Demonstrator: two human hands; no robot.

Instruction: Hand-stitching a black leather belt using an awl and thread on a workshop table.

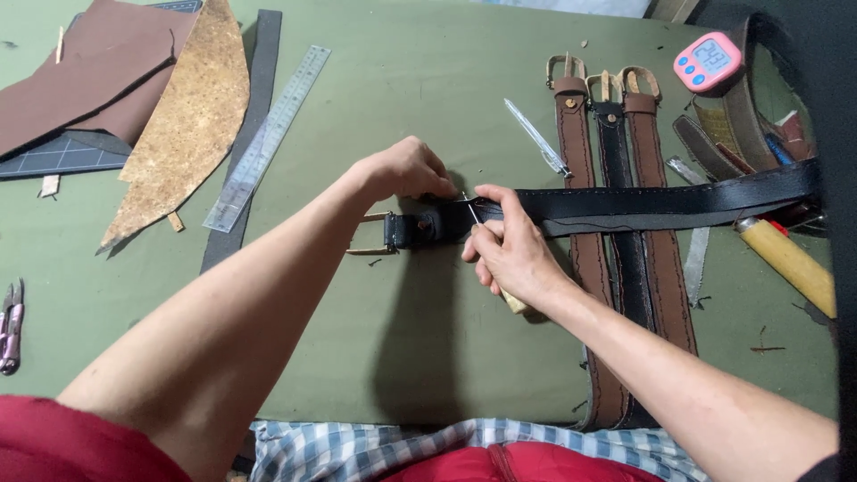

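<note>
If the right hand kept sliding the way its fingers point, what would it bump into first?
The right hand points up and left, toward the left hand. It would probably meet those fingers first, where they pin the black belt near its buckle. The two hands look almost touching, though depth is unclear.

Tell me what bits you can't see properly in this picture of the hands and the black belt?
Head view only:
- Thin metal tool: handle buried in the right hand.
- Black leather belt: its far end runs behind the dark edge at right.
- Brass buckle: partly under the left hand.
- Small purple snips: cut off by the left edge.
</note>
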